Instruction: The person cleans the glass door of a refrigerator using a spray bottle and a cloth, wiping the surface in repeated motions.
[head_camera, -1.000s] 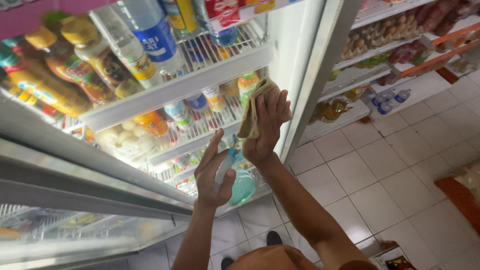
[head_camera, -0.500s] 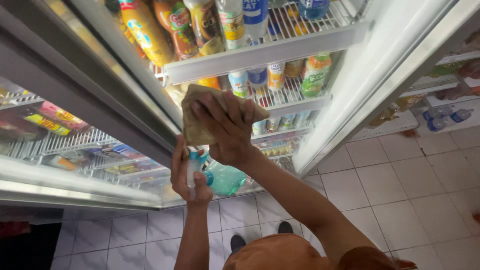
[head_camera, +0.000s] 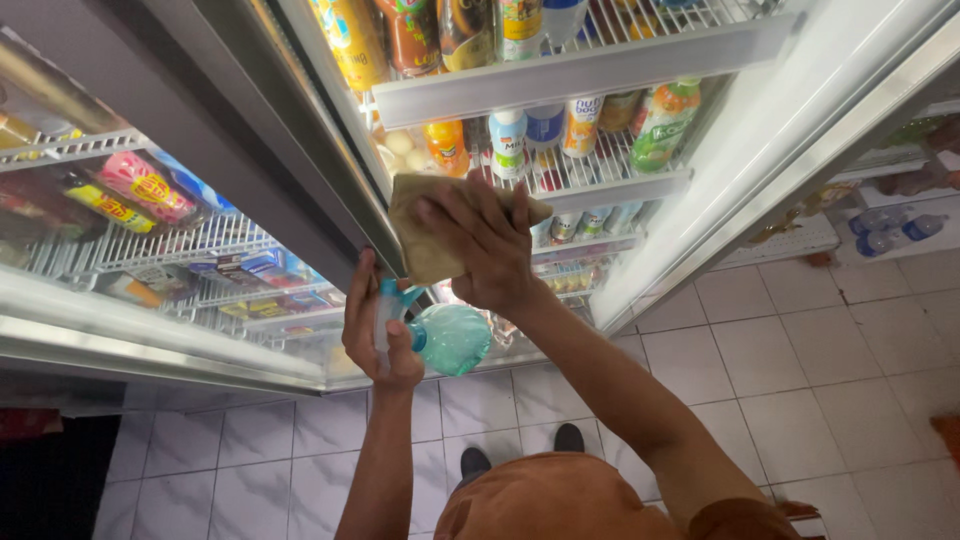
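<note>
My right hand presses a folded tan cloth flat against the glass cooler door at mid-frame, fingers spread over it. My left hand, just below, is curled tight around the neck of one teal spray bottle. Behind the glass, white wire shelves hold upright drink bottles: five along the top edge, about five more on the next shelf down. At the upper left, packets lie on a second cooler's racks. Two black shoes stand on pale tiles at the bottom centre.
</note>
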